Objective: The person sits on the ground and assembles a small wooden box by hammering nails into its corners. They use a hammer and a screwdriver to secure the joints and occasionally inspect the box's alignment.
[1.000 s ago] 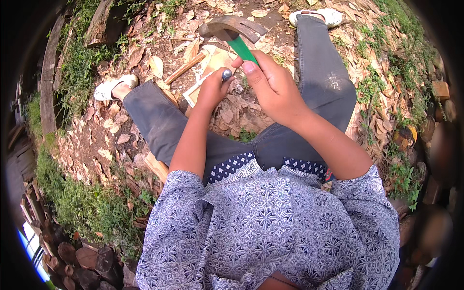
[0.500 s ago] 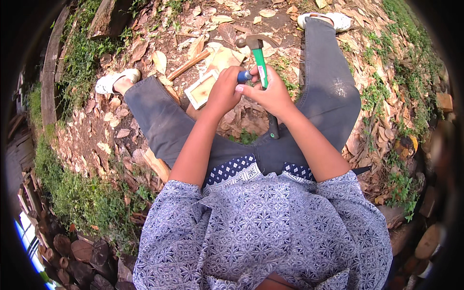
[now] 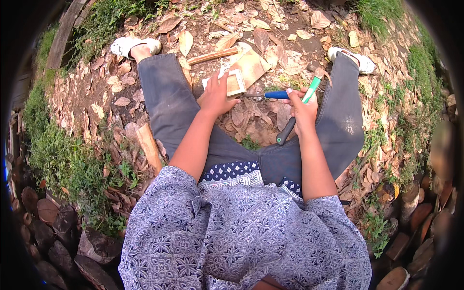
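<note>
- Head view: the box (image 3: 235,83), pale wood, lies at 12 o'clock from the picture's middle, on leafy ground (image 3: 104,92) between the legs (image 3: 162,92).
- Left hand (image 3: 216,99), at 11 o'clock, lies over the box, fingers spread; whether it grips an edge or only presses, I cannot tell.
- Right hand (image 3: 303,108), at 2 o'clock, is closed round both the blue-handled tool (image 3: 277,95) and the hammer (image 3: 313,90).
- The tool's shaft points to 9 o'clock, its tip near the box's lower right corner; contact cannot be made out.
- The hammer's head points to 1 o'clock, its black end to 7.
- From the box, the board (image 3: 251,67) lies at 1 o'clock, the stick (image 3: 212,56) at 11.
- The step in hand seems to be lining up the tool with the box.
- The next move probably calls for a steady box, a well-placed tip, and tool and hammer in separate grips.
</note>
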{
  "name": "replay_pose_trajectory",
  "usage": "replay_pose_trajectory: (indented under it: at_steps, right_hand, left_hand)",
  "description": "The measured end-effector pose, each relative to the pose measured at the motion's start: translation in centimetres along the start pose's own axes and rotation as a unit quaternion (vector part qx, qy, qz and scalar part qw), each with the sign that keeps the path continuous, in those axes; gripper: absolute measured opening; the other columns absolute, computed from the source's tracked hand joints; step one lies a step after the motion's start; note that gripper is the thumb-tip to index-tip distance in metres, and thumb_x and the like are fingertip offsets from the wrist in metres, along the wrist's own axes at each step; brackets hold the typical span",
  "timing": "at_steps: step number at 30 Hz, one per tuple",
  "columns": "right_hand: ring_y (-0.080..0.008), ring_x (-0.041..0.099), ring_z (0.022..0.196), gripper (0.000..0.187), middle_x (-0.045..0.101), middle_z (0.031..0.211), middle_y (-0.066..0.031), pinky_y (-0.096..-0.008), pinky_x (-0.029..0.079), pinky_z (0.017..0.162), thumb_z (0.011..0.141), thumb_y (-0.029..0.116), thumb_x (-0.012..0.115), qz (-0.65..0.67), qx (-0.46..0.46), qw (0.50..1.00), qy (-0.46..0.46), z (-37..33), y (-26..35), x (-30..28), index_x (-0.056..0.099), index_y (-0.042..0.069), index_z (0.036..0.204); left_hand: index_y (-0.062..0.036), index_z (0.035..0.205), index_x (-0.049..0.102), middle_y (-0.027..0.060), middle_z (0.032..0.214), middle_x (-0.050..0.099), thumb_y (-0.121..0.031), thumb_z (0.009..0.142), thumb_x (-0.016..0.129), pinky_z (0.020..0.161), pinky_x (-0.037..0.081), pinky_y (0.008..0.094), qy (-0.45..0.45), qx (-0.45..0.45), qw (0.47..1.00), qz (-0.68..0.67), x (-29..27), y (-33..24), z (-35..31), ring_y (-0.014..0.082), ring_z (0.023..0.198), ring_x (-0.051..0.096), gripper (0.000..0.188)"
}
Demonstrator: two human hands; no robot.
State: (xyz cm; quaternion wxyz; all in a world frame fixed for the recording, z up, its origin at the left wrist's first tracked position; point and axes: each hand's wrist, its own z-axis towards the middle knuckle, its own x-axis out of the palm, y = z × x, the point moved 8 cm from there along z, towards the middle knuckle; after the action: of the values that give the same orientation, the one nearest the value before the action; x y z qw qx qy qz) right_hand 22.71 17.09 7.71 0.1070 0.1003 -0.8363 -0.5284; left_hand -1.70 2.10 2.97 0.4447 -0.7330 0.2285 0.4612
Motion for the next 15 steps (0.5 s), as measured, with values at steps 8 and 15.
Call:
replay_pose_trajectory:
  at_steps: [8, 15]
  right_hand:
    - [-0.0168, 0.072, 0.074, 0.046, 0.068, 0.1, -0.0119, -0.022, 0.037, 0.045, 0.091, 0.011, 0.077, 0.018, -0.023, 0.999, -0.033, 1.2, 1.2, -1.0, 0.042, 0.003, 0.12]
    - [-0.0191, 0.072, 0.077, 0.044, 0.065, 0.1, -0.0097, -0.0217, 0.04, 0.043, 0.089, 0.009, 0.079, 0.015, -0.032, 0.999, -0.024, 1.5, 2.0, 0.7, 0.045, 0.005, 0.117]
  left_hand:
    - [-0.0173, 0.155, 0.038, 0.009, 0.155, 0.039, -0.041, 0.071, 0.091, 0.119, 0.033, 0.0532, 0.035, -0.038, 0.991, 0.127, 2.6, 2.8, 1.7, 0.0311, 0.146, 0.035, 0.102]
    - [-0.0143, 0.15, 0.046, 0.0083, 0.148, 0.047, -0.039, 0.073, 0.088, 0.117, 0.034, 0.0496, 0.005, -0.042, 0.992, 0.122, 2.6, 2.6, 1.6, 0.0296, 0.14, 0.041, 0.091]
